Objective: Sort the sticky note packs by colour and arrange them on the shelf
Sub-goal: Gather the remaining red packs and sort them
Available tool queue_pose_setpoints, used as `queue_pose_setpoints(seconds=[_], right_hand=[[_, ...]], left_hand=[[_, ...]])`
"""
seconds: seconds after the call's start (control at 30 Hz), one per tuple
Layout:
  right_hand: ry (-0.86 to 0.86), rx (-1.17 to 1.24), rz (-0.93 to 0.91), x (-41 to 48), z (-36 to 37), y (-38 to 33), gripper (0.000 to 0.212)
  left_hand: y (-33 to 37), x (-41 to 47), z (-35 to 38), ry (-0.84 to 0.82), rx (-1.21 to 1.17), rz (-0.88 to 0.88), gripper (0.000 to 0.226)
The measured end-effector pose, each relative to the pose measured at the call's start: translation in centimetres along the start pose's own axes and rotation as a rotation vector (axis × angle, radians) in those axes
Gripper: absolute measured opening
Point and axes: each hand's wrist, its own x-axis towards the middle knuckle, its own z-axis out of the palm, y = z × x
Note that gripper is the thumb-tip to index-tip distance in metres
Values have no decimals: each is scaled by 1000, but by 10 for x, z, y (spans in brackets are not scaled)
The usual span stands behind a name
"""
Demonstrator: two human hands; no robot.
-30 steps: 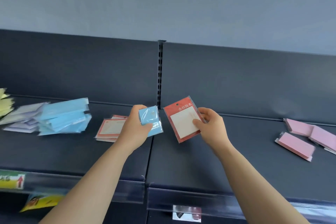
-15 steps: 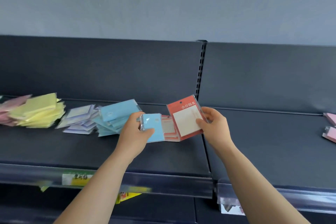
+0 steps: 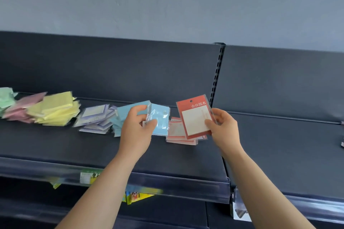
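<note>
left hand [image 3: 136, 132] pinches blue pack [image 3: 161, 119] by its edge, blue pile [image 3: 128, 111] at its 9 o'clock, likely its home | right hand [image 3: 223, 128] pinches red pack [image 3: 195, 117] upright, face readable for colour check, red pile [image 3: 176, 135] on shelf [image 3: 93, 147] at 7 o'clock, probably next drop

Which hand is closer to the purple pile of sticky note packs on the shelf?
Left. The left hand, gripping a blue pack, sits just right of the purple pile, past the blue pile. The right hand, gripping a red pack, is farther right.
</note>
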Motion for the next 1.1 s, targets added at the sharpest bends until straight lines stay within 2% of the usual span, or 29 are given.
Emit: queue_pose_setpoints(seconds=[0.1,0.27,0.47,0.57,0.7,0.87,1.1], right_hand=[[-58,-5,-15,9,9,-12,35],[-128,-22,-60,21,28,-24,37],[-182,-15,-74,28,43,-30,37],[-195,-9,-77,29,47,-34,38],[-181,1,-79,30,53,-41,38],[-139,4,-119,27,72,-61,39],[-147,50,-182,-4,156,-101,38]], left_hand=[[11,7,-8,59,18,29,31],[21,34,-22,192,190,88,29],[0,64,-22,192,468,13,29],[-6,67,-21,181,529,13,32],[-10,70,-25,168,545,33,34],[-5,66,-42,172,496,145,29],[-7,61,-102,82,359,156,41]])
